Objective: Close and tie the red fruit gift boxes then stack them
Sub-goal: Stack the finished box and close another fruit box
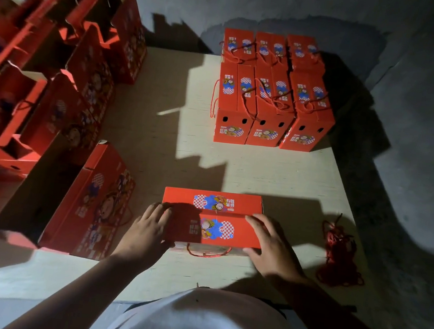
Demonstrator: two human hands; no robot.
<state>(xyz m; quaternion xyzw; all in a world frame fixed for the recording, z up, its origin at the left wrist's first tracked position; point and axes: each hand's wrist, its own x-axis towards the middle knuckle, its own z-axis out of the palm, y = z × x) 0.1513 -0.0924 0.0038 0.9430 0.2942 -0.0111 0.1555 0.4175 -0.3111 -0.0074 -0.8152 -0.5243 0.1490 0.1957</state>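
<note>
Left hand [150, 227] and right hand [272, 239] grip the box [215, 217], flaps shut (untied); next, cord [338, 246] beside the right.

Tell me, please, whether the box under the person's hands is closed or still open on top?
Closed: the two top flaps of the box lie flat and meet along the middle, with the left hand and right hand gripping its ends.
</note>
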